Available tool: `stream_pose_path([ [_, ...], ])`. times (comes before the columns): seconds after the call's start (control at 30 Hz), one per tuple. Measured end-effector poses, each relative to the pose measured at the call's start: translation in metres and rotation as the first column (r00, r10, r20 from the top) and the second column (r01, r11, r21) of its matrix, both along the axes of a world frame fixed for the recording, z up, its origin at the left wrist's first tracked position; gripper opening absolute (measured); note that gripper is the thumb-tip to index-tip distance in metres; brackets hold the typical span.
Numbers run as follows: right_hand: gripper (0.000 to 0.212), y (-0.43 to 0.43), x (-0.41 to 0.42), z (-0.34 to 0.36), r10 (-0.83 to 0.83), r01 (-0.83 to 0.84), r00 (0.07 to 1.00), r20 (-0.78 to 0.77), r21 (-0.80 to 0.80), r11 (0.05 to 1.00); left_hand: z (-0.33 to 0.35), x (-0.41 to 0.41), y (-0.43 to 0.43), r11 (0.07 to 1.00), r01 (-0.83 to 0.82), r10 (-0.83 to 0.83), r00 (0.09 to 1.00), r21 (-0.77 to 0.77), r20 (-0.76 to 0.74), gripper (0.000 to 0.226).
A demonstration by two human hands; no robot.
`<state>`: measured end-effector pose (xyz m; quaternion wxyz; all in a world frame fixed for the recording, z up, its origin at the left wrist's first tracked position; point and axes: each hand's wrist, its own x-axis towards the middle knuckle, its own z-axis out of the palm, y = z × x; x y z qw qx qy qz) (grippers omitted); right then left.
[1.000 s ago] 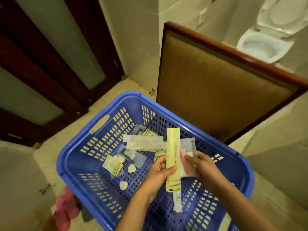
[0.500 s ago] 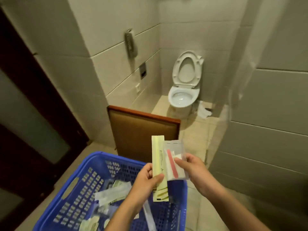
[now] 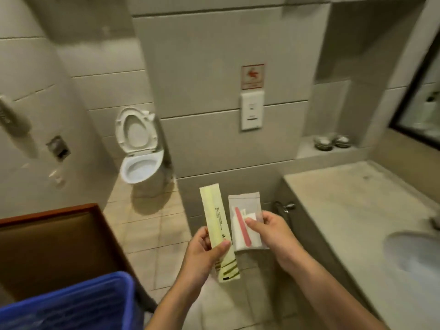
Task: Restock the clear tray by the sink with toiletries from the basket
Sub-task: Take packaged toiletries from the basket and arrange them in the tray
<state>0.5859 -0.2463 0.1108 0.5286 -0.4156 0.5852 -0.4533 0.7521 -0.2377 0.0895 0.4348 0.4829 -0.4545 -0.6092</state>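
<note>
Toiletries held at lower centre: left hand (image 3: 204, 248) pinches a long yellow sachet (image 3: 215, 225), long axis upright; right hand (image 3: 273, 234) pinches a clear packet (image 3: 245, 222) in its fingers (image 3: 252, 221). Worktop (image 3: 345, 210) and sink (image 3: 414, 253) lie right, nearer the right hand; the clear tray seems out of frame.

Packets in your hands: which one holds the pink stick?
The clear packet, pinched by the right hand; the left hand grips a longer yellow packet showing no pink.
</note>
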Motion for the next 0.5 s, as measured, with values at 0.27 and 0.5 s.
stream_pose_path([
  [0.27, 0.015, 0.125, -0.208, -0.002, -0.349, 0.349, 0.937, 0.004, -0.029, 0.937, -0.003, -0.223, 0.057, 0.915, 0.404, -0.404, 0.915, 0.013, -0.007, 0.029],
  [0.5, 0.015, 0.257, -0.315, -0.028, -0.709, 0.705, 0.704, 0.033, 0.08, 0.704, -0.014, -0.364, 0.132, 0.65, 0.756, -0.759, 0.643, 0.075, 0.101, 0.029],
])
